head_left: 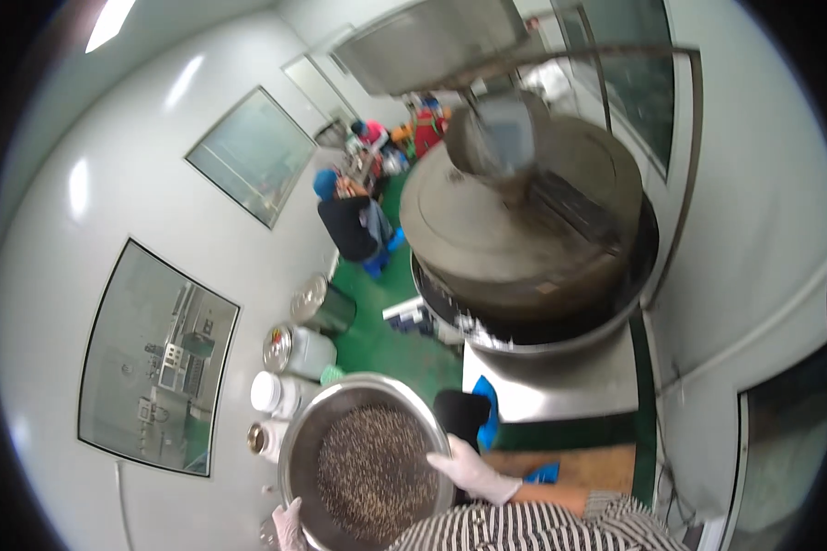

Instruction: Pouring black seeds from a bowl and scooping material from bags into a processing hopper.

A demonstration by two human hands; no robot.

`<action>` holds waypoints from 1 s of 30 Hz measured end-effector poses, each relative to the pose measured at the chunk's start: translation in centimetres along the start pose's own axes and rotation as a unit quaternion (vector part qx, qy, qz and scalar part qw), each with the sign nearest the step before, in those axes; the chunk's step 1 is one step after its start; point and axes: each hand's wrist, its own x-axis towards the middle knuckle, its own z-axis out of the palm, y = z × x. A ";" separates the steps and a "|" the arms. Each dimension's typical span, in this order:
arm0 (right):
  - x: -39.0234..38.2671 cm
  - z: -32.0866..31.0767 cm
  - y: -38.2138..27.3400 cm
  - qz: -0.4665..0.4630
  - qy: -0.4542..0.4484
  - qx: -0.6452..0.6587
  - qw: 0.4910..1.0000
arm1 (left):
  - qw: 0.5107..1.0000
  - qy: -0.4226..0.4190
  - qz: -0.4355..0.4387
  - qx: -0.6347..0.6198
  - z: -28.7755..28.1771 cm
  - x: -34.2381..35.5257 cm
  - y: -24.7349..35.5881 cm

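Green floor (390, 358), white walls (46, 303), round machine (515, 230). Gloved right hand (473, 466) grips steel bowl (300, 459) of dark grains (377, 468); left hand (288, 527), partly cropped, apparently grips rim too.

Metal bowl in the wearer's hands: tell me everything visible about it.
The metal bowl is wide, round and silvery, stainless steel by its look, with a shiny rim and smooth inner wall. It is held mouth up, with a mix of small dark and pale grains spread inside. The gloved left hand grips the rim at lower left, the gloved right hand at right. The striped top overlaps its near edge in view; contact there is unclear. Its underside is hidden.
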 end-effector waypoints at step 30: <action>27.8 2.5 -51.1 -0.185 -0.062 0.145 0.970 | 0.910 -0.135 0.166 -0.355 1.4 14.7 62.2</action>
